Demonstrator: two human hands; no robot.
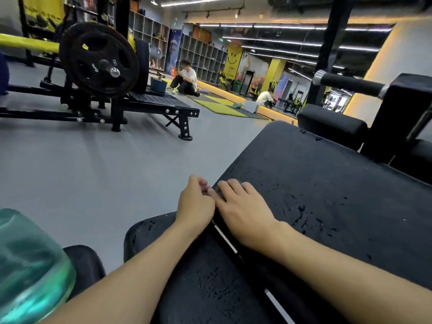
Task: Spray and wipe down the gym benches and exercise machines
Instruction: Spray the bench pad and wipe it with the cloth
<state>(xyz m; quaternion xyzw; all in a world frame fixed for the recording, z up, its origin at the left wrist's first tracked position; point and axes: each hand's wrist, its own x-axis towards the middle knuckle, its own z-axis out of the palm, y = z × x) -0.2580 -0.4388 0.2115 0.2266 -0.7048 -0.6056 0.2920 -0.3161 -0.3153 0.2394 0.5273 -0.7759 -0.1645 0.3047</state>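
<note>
Both hands down at the near edge of the black bench pad (327, 183), lower centre of the frame.

Right hand (243, 210) lies flat on the pad, fingers spread and relaxed, holding nothing; left hand (195, 202) sits just beside it at the pad's edge, fingers curled in. Whether it grips anything, I cannot tell. The knuckles touch. Wet droplets (301, 210) dot the pad to the right. Below the forearms, the seat pad (210, 277). Lower left, a blurred teal translucent thing (30, 265). Beyond it, grey floor (81, 171); upper left, a weight plate (98, 59); at upper centre a person sits (185, 77).
</note>
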